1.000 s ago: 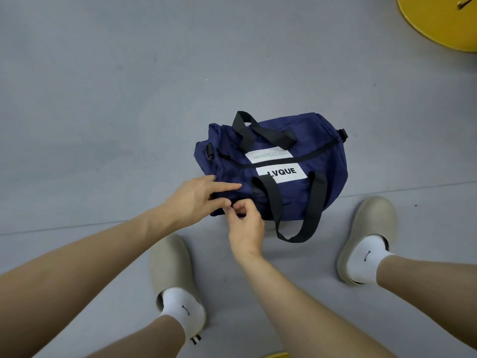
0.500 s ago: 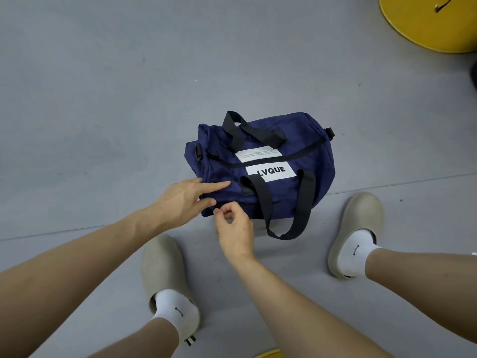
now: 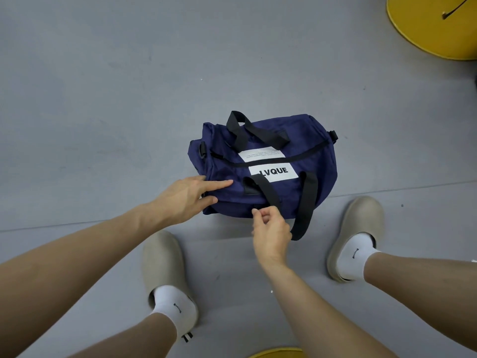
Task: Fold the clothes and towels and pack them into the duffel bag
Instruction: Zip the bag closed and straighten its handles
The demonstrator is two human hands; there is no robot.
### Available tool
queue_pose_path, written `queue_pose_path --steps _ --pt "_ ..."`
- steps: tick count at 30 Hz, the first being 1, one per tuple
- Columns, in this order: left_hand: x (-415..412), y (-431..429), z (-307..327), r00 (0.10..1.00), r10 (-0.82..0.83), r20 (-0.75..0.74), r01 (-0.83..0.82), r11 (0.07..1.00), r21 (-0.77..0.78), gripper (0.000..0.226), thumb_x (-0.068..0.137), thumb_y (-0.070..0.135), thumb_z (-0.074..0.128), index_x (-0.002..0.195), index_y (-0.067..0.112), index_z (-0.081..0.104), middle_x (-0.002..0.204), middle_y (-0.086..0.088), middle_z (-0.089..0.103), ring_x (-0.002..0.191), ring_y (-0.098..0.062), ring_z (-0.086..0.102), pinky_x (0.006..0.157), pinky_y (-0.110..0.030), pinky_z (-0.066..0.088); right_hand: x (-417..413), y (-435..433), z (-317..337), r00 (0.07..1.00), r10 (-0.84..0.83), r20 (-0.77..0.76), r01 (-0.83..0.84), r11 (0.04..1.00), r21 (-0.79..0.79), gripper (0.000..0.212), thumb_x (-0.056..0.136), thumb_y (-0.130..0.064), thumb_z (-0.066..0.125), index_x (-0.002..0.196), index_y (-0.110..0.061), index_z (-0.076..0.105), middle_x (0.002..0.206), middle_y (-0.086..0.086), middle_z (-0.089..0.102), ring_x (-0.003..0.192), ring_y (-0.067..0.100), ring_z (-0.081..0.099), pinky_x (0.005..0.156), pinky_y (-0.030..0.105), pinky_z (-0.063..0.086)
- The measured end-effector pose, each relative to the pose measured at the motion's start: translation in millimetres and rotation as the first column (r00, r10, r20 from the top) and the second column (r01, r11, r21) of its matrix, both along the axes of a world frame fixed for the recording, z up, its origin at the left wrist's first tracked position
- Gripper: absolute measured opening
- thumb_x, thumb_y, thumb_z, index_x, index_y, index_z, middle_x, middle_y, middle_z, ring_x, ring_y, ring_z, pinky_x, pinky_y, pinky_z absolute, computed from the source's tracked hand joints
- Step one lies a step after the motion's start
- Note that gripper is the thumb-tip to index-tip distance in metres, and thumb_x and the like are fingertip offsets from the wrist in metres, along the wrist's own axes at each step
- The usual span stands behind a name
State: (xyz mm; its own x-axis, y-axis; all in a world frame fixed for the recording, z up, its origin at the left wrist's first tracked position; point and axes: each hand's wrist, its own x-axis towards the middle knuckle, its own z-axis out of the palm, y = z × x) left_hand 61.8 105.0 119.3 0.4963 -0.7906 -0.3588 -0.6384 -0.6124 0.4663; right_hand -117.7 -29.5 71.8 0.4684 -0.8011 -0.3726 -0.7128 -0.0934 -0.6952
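A navy duffel bag [image 3: 313,148] with a white "LVQUE" label [image 3: 273,172] lies on the grey floor, its top zip shut. One black handle [image 3: 307,202] hangs over the near side; the other [image 3: 258,130] lies on top. My left hand [image 3: 185,197] rests on the bag's near left corner, fingers straight on the cloth and thumb against its front. My right hand [image 3: 271,228] pinches something small at the bag's near lower edge, apparently a zipper pull, hidden by the fingertips. No clothes or towels are in sight.
My two feet in beige clogs [image 3: 162,264] [image 3: 358,228] stand on either side, just in front of the bag. A large yellow round object [image 3: 433,29] sits at the far right. A yellow edge [image 3: 278,352] shows at the bottom.
My right hand, still pinching, has slid to the right along the bag's near edge. My left hand has stayed on the left corner. The camera has shifted slightly.
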Motion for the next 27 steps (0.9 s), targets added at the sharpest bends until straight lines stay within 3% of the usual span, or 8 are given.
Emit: queue_pose_path --steps 6,11,14,17,19,22,24,27 --pt "1.9 0.5 -1.6 1.0 -0.005 -0.009 0.005 1.0 -0.006 0.051 0.103 0.035 0.05 0.144 0.06 0.034 0.116 0.005 0.06 0.09 -0.015 0.052 0.089 -0.032 0.046 -16.2 -31.8 -4.6 0.992 -0.127 -0.014 0.128 0.992 0.007 0.024 0.094 -0.038 0.062 0.074 -0.028 0.054 0.062 -0.007 0.064 0.065 0.02 0.067 0.07 0.04 0.055" --pt "0.4 -2.6 1.2 1.0 -0.008 -0.024 0.009 1.0 0.013 0.049 0.103 0.037 0.05 0.144 0.06 0.035 0.118 0.006 0.059 0.091 -0.014 0.052 0.085 -0.025 0.042 -23.2 -60.0 -1.3 0.992 -0.102 -0.075 0.098 0.994 -0.054 0.022 0.094 -0.038 0.063 0.076 -0.028 0.054 0.067 -0.009 0.066 0.071 0.02 0.068 0.071 0.035 0.052" --pt "0.0 -5.0 5.7 0.999 -0.032 -0.023 0.033 0.999 0.031 0.05 0.102 0.037 0.05 0.145 0.058 0.035 0.118 0.006 0.06 0.091 -0.013 0.053 0.084 -0.023 0.041 -20.0 -71.5 8.8 0.987 0.042 -0.157 -0.048 0.998 -0.032 0.02 0.094 -0.036 0.062 0.079 -0.025 0.058 0.067 -0.009 0.068 0.076 0.019 0.068 0.071 0.032 0.051" --pt "6.8 -5.5 16.2 0.993 -0.081 0.081 0.076 0.995 0.065 0.051 0.102 0.046 0.045 0.147 0.06 0.026 0.114 0.011 0.064 0.092 -0.012 0.054 0.08 -0.024 0.041 -12.1 -96.8 34.1 0.907 0.304 -0.291 -0.306 0.951 0.04 0.023 0.091 -0.041 0.064 0.075 -0.024 0.063 0.068 -0.01 0.07 0.072 0.016 0.066 0.069 0.03 0.051" --pt "14.6 -7.4 25.2 0.977 -0.051 0.209 0.041 0.998 0.051 0.052 0.1 0.057 0.037 0.149 0.061 0.019 0.108 0.018 0.063 0.084 -0.009 0.051 0.073 -0.026 0.04 -1.7 -126.1 58.5 0.901 0.323 -0.291 -0.357 0.931 -0.072 0.026 0.089 -0.046 0.062 0.074 -0.026 0.064 0.066 -0.01 0.068 0.072 0.019 0.065 0.068 0.032 0.049" --pt "22.1 -15.5 34.3 0.946 0.113 0.304 -0.104 0.994 -0.046 0.062 0.089 0.074 0.015 0.149 0.059 0.021 0.098 0.018 0.061 0.071 -0.006 0.047 0.064 -0.025 0.037 21.3 -176.3 84.1 0.945 0.248 -0.212 -0.314 0.869 -0.383 0.018 0.093 -0.044 0.061 0.089 -0.027 0.065 0.08 -0.01 0.065 0.082 0.024 0.06 0.069 0.033 0.043" --pt "24.1 -24.5 38.5 0.929 0.22 0.298 -0.211 0.975 -0.063 0.06 0.091 0.075 0.019 0.149 0.059 0.024 0.096 0.017 0.062 0.074 -0.007 0.051 0.064 -0.025 0.037 41.8 -203.9 83.9 0.942 0.275 -0.19 -0.334 0.805 -0.49 0.024 0.093 -0.039 0.063 0.113 -0.026 0.065 0.106 -0.001 0.063 0.101 0.028 0.056 0.078 0.036 0.046" --pt "24.6 -42.4 43.2 0.9 0.34 0.273 -0.343 0.939 -0.039 0.054 0.098 0.062 0.036 0.15 0.055 0.023 0.098 0.013 0.067 0.089 -0.019 0.063 0.072 -0.033 0.048 67.9 -238.5 71.6 0.886 0.315 -0.34 -0.437 0.813 -0.385 0.055 0.093 -0.043 0.064 0.14 -0.019 0.05 0.129 0.009 0.057 0.118 0.036 0.052 0.089 0.042 0.046"
